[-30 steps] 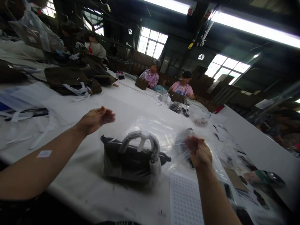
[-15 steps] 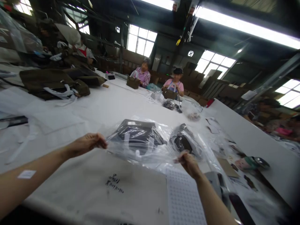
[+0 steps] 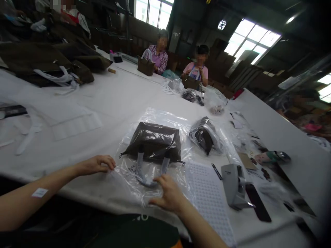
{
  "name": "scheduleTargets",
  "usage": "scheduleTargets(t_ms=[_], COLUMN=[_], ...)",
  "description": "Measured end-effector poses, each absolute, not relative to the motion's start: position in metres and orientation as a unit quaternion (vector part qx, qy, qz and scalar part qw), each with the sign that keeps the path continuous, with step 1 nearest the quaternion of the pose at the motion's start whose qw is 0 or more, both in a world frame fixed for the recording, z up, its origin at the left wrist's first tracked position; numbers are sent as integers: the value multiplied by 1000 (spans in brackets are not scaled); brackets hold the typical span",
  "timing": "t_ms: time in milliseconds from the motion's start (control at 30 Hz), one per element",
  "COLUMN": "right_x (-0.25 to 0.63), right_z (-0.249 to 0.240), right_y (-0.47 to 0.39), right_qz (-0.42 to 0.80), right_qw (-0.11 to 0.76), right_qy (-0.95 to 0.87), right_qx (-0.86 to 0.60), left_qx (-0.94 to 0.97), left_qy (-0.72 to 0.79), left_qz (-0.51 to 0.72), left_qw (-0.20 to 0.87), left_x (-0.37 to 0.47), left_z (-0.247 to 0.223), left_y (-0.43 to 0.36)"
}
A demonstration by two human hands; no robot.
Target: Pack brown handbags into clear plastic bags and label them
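A dark handbag with wrapped handles lies flat inside a clear plastic bag on the white table. My left hand pinches the plastic bag's near left edge. My right hand rests with spread fingers on the plastic over the bag's handles, at the near end.
A second bagged dark item lies to the right. A white dotted sheet, a grey device and a dark flat object sit near right. Brown bags pile at far left. Two people sit at the far end.
The bagged handbag went from standing upright, to being held up by both hands, to lying flat on the table. My right hand let go of the edge and pressed down on the plastic.
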State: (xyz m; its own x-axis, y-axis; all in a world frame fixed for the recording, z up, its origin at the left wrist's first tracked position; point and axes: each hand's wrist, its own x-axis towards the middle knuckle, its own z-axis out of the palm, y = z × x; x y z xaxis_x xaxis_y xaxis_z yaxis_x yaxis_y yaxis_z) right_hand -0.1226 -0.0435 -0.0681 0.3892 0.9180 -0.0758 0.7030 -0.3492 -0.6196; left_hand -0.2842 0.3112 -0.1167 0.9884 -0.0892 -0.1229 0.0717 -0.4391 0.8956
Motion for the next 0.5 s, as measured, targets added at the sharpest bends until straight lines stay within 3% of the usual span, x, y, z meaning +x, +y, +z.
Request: scheduleTargets(t_ms=[133, 333, 500], right_x=[-188, -189, -194], right_z=[-122, -144, -150], right_y=[2, 13, 20], right_qz=[276, 398, 524], right_qw=[193, 354, 440], right_qy=[-478, -269, -141], right_qx=[-811, -802, -716], left_qx=[851, 895, 954], left_qy=[-6, 37, 12], left_qz=[-52, 60, 178], left_qw=[522, 440, 241], left_x=[-282, -244, -190], left_z=[-108, -72, -79], left_y=[305, 277, 244])
